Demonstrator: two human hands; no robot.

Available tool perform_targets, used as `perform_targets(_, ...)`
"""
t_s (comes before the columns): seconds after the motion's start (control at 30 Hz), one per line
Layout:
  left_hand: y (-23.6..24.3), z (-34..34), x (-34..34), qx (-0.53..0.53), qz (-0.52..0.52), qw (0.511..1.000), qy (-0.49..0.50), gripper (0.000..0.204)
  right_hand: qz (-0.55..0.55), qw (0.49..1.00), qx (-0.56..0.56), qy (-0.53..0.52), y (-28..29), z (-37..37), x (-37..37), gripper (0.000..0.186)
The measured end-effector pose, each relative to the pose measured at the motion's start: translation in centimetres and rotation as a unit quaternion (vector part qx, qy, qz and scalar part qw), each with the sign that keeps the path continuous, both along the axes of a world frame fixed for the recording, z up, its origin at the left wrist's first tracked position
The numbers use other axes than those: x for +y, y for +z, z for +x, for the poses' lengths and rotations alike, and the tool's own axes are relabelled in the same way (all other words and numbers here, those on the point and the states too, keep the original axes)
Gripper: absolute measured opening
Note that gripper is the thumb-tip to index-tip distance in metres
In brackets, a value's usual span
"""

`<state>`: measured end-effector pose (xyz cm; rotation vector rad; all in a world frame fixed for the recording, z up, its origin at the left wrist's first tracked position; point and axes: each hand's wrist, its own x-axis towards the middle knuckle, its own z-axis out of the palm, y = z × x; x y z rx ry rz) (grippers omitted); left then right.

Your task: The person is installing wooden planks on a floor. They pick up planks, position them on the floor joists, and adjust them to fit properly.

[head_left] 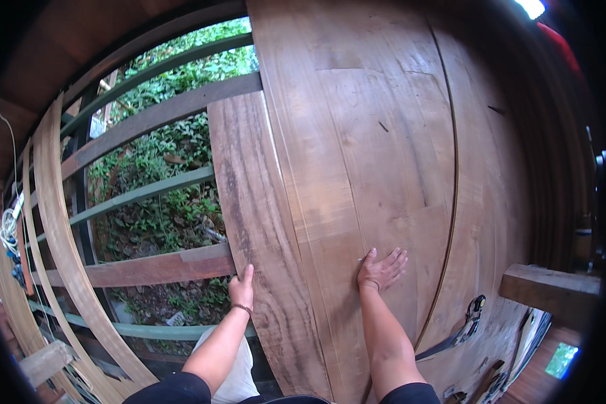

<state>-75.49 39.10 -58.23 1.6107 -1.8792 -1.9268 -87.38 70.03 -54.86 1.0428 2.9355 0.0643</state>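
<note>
My left hand (242, 289) grips the left edge of a wooden plank (252, 188), its thumb on top and the other fingers hidden below the edge. Dark streaked grain runs along this plank, which lies across the joists beside the laid floorboards (343, 182). A narrow bright gap shows between plank and boards toward the far end. My right hand (382, 269) rests palm down on the floorboards, fingers stretched out and holding nothing.
Joists (148, 266) cross an open gap with green plants and ground below. Long loose boards (67, 222) lie at the left, near a coiled white cord (9, 227). At the lower right are a handsaw-like tool (468, 323) and a thick timber (549, 286).
</note>
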Motion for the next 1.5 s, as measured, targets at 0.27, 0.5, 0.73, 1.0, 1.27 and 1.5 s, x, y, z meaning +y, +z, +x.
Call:
perform_targets(0.27, 1.4, 0.2, 3.8, -0.062, -0.205, 0.967, -0.134, 0.071, -0.066, 0.996, -0.011, -0.062, 2.8, -1.2, 1.4, 0.086)
perform_targets(0.5, 3.7, 0.7, 6.0, -0.277, -0.225, 0.914, -0.194, 0.106, -0.317, 0.948, -0.003, 0.02, 4.9, 1.8, 3.8, 0.084)
perform_targets(0.73, 7.7, 0.5, 7.7, -0.299, -0.191, 0.92, -0.165, 0.112, -0.233, 0.971, 0.05, -0.037, 2.9, 21.6, 2.5, 0.081)
perform_targets(1.0, 7.4, -0.5, 8.1, -0.296, -0.169, 0.933, -0.115, 0.116, -0.247, 0.969, 0.008, -0.019, 3.1, 21.1, 2.7, 0.084)
perform_targets(1.27, 7.2, 0.5, 8.1, -0.318, -0.178, 0.919, -0.151, 0.11, -0.249, 0.968, 0.013, -0.016, 3.5, 22.5, 3.5, 0.086)
perform_targets(1.5, 10.4, 2.4, 11.0, -0.263, -0.139, 0.949, -0.104, 0.102, -0.264, 0.964, -0.019, -0.003, 4.0, 21.7, 4.4, 0.087)
